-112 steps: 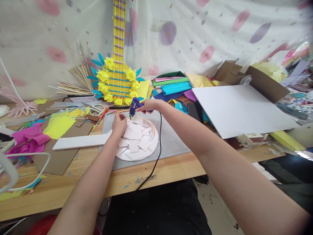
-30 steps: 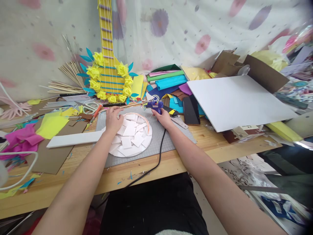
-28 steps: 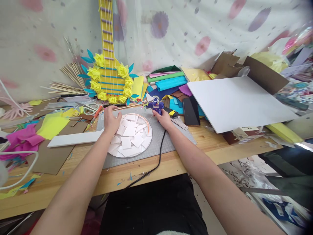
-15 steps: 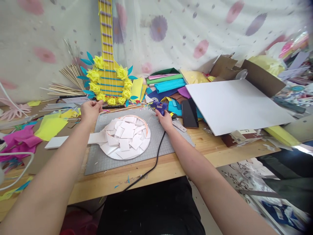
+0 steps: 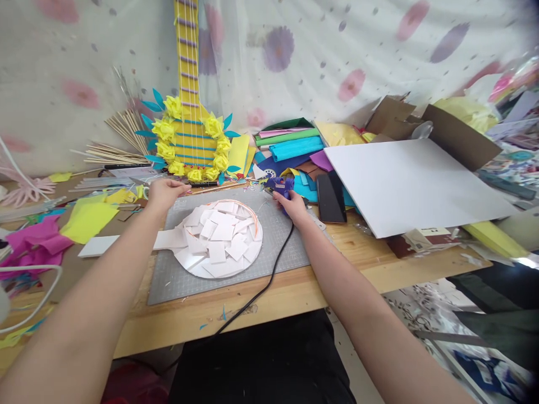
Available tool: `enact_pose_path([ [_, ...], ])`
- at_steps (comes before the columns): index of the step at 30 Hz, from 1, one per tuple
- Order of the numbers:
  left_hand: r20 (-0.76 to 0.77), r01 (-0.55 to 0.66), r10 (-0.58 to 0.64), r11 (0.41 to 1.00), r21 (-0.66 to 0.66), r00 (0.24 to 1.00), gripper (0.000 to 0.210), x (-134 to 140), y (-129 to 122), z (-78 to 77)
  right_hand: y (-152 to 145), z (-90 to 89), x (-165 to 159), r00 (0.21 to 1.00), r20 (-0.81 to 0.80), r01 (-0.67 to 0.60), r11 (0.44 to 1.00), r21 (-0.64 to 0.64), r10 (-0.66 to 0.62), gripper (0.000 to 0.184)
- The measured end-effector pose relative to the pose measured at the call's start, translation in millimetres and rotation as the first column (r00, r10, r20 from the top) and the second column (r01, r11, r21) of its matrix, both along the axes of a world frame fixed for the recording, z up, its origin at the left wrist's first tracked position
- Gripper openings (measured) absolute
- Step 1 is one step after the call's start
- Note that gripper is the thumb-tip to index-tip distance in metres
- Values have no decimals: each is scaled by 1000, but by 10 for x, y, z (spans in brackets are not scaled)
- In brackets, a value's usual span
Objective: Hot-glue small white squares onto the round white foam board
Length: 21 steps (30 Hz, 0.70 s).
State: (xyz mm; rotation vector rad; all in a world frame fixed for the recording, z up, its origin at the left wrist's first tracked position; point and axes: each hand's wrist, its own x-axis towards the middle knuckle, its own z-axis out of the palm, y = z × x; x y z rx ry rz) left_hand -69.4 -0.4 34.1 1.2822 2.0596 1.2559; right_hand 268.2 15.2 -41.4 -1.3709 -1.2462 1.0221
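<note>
A person's right hand (image 5: 295,207) curls around a dark blue-purple glue gun (image 5: 281,186), its black cord (image 5: 273,272) trailing across a wooden worktable (image 5: 357,253). The left hand (image 5: 164,196), fingertips drawn together, hovers near a black pen (image 5: 205,184); whether anything is pinched there cannot be told. Between the forearms, a white, round-bodied board cutout (image 5: 222,232), layered with square white pieces and edged partly in orange, lies flat on a gray gridded cutting mat (image 5: 168,286).
</note>
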Motion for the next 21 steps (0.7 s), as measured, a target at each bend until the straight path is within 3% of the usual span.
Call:
enact_pose_path([
  [4,36,117,-117,993,-4,992,14,198,128,-133,4,-8,48,990,-117,-85,996,-17,82,32],
  [11,-28,261,-265,961,-90,964,15,721,267,-140,38,40,63,920,-392,11,1000,19,-3,42],
  [16,-270,277,-329,937,-212,905,39,1016,500,-115,49,32,42,926,-374,60,998,-10,-60,41],
  [19,-337,317,-374,924,-214,864,35,1228,716,-115,36,15,11,932,-339,132,991,-4,-126,40],
  [21,-390,326,-391,918,-225,833,22,1396,863,-127,30,13,5,931,-325,180,984,11,-167,40],
])
